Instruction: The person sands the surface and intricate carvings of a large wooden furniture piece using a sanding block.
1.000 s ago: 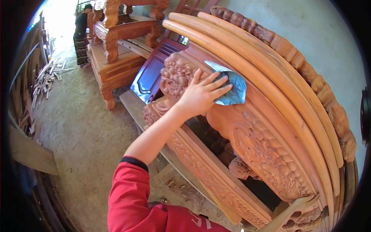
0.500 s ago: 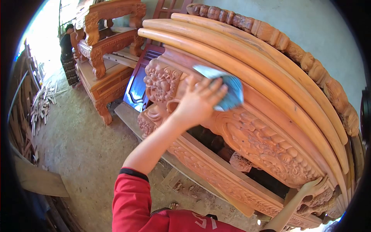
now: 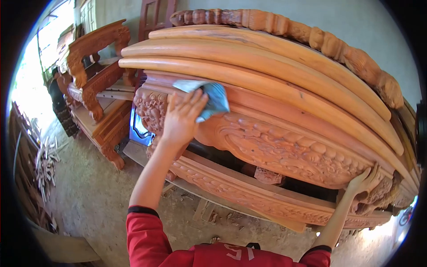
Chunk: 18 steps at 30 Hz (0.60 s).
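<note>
My left hand (image 3: 183,116) lies over a blue sheet (image 3: 216,101) that looks like sandpaper, its fingers pressed on it and a pale corner sticking up. The sheet sits against the smooth upper band of a carved reddish wooden panel (image 3: 284,147), just right of a carved floral block (image 3: 151,109). At the far right end of the panel, my right hand (image 3: 361,181) grips the lower carved edge, fingers lying up along the wood. Beneath the panel, a dark opening separates it from a long carved lower rail (image 3: 249,198).
Long curved wooden rails (image 3: 267,58) lie stacked behind the panel, with a carved beam (image 3: 284,24) along the wall. Carved furniture (image 3: 100,107) stands at left, with a person (image 3: 64,107) beyond it. Wood scraps (image 3: 46,162) are heaped on the floor.
The view has turned, so the furniture sits lower and further left on the left side. My left hand and the sheet have slid slightly toward the floral block. My right hand keeps its place.
</note>
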Available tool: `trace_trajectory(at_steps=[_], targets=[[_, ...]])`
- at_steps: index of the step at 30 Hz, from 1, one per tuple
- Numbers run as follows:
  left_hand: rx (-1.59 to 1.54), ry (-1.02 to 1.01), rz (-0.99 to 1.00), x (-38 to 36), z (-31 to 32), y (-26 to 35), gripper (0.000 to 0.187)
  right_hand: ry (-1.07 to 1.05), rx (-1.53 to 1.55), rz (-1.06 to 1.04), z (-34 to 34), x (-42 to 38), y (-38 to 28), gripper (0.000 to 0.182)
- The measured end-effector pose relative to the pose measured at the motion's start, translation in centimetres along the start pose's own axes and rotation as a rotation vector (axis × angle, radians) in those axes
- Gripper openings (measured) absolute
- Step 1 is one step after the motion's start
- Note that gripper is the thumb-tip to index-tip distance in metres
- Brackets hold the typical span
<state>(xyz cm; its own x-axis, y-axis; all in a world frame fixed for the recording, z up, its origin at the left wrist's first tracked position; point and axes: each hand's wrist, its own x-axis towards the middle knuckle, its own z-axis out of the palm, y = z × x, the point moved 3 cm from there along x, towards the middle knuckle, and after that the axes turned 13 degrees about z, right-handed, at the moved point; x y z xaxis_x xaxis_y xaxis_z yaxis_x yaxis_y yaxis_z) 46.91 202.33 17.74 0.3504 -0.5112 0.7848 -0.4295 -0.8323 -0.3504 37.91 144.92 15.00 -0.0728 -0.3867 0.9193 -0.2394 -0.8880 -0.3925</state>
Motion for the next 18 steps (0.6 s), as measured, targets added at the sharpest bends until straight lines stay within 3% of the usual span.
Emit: trace_trajectory(at_steps=[4,10,14,18], targets=[[-0.188,0.027,0.224,3.3,-0.3,5.7,0.052,-0.009,0.027,0.101,0.1,-0.1,0.2,0.039],[-0.300,0.008,0.396,8.0,1.1,11.9,0.058,-0.012,0.050,0.101,-0.5,0.1,-0.9,0.038],[-0.390,0.001,0.336,8.3,-0.3,11.2,0.050,-0.042,0.111,0.106,-0.5,-0.1,-0.6,0.038],[-0.303,-0.086,0.137,4.1,-1.1,4.9,0.030,-0.066,0.091,0.126,-0.6,-0.1,-0.8,0.038]])
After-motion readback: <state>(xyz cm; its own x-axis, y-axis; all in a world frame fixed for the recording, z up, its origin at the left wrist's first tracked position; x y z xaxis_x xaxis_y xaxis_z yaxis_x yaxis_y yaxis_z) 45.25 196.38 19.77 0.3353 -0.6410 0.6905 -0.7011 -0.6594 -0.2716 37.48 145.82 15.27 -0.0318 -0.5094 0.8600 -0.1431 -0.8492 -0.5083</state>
